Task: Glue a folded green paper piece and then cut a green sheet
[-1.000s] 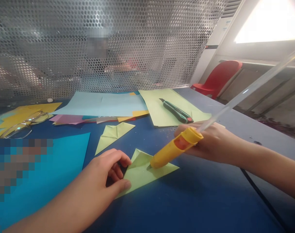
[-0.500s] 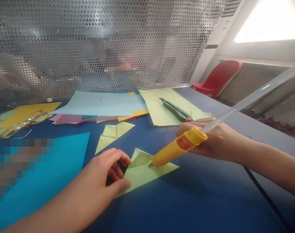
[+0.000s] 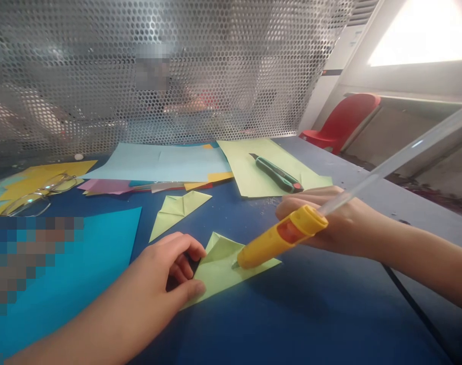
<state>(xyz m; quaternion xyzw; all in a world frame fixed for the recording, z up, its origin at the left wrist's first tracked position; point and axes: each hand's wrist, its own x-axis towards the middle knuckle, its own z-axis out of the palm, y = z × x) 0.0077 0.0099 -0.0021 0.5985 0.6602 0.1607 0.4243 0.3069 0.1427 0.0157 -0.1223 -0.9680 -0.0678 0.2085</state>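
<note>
A folded light-green paper piece [image 3: 219, 276] lies on the blue tabletop, one flap standing up at its back. My left hand [image 3: 174, 266] holds its left end, thumb on the front edge and fingers curled at the rear. A yellow hot glue gun [image 3: 276, 238] is gripped in my right hand [image 3: 330, 218], partly hidden behind it. The nozzle tip touches or nearly touches the paper's face. From the gun's rear a long clear glue stick [image 3: 398, 154] juts out to the upper right. Another folded green piece [image 3: 180, 208] rests just behind my left hand.
A green utility knife [image 3: 276, 173], blade exposed, lies on light-green sheets [image 3: 249, 177]. Light-blue paper [image 3: 158, 162] covers coloured sheets; blue paper [image 3: 117, 243] is at left. Eyeglasses [image 3: 37, 195] lie on yellow paper. A perforated metal screen [image 3: 216, 66] stands behind. A black cord [image 3: 413, 304] runs right.
The glue gun's tip has shifted slightly down and toward me over the paper. My left hand and the folded paper have stayed in place.
</note>
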